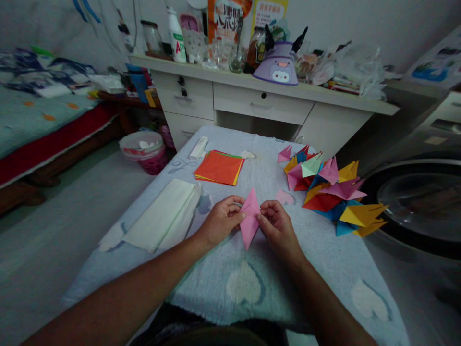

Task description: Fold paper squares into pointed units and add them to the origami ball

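Note:
A pink folded paper piece (249, 217), kite-shaped with points at top and bottom, lies between my hands on the pale blue cloth (273, 269). My left hand (220, 222) pinches its left edge with curled fingers. My right hand (276, 227) pinches its right edge the same way. A heap of folded paper pieces (329, 192) in pink, yellow, red, blue and green sits to the right of my right hand. A stack of flat coloured paper squares (219, 167), orange on top, lies beyond my left hand.
A folded white cloth (163, 215) lies at the left of the table, a small white box (199, 147) near the far edge. Behind stands a cluttered white desk (266, 93). A pink bin (144, 151) and a bed (39, 120) are left, a round machine door (421, 202) right.

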Tool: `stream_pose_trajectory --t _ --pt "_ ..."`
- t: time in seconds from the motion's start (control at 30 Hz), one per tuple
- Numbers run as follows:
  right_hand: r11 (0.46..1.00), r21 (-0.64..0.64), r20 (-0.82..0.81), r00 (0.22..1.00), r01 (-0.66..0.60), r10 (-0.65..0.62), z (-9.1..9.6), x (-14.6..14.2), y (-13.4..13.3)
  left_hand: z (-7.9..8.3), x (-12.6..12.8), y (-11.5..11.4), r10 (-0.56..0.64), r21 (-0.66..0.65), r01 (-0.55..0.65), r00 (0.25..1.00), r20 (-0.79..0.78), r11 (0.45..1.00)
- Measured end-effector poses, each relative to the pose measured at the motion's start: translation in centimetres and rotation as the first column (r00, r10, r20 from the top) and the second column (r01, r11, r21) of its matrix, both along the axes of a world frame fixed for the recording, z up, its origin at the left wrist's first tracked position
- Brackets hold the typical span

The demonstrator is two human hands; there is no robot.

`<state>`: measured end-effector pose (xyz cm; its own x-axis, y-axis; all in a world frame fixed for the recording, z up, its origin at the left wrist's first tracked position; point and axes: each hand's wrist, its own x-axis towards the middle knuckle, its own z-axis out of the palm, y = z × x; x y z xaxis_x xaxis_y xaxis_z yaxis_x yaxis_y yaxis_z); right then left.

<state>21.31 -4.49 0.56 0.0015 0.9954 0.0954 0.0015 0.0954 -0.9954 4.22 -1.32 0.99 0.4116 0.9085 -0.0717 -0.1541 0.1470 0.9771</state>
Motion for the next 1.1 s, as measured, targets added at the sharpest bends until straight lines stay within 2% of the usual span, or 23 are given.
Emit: stream_pose_trajectory --t 0.2,0.37,0.5,0.7,0.87,1.1 --pt "0.999 0.04 0.048 0.999 0.005 -0.007 -0.2 0.2 0.1 -0.4 0.0 -0.1 0.066 0.158 -0.054 0.995 -0.074 0.986" --pt "0.998 0.047 0.253 0.967 -0.042 0.029 -0.1 0.9 0.1 -0.8 -0.2 0.1 0.079 0.323 0.011 0.961 -0.266 0.946" --pt "0.996 0.049 0.456 0.889 -0.081 0.05 0.0 1.4 0.1 -0.8 -0.3 0.3 0.145 0.412 0.035 0.906 -0.397 0.91" --pt "0.989 0.084 0.686 0.727 -0.12 0.03 -0.1 1.6 0.0 -1.0 -0.4 0.4 0.214 0.546 0.167 0.797 -0.565 0.821" --pt "0.982 0.097 0.761 0.647 -0.165 0.034 -0.3 1.8 0.1 -1.1 -0.5 0.6 0.243 0.609 0.267 0.742 -0.625 0.747" --pt "0.978 0.068 0.803 0.593 -0.199 0.065 -0.2 1.9 0.2 -1.3 -0.8 0.5 0.277 0.631 0.267 0.728 -0.627 0.728"
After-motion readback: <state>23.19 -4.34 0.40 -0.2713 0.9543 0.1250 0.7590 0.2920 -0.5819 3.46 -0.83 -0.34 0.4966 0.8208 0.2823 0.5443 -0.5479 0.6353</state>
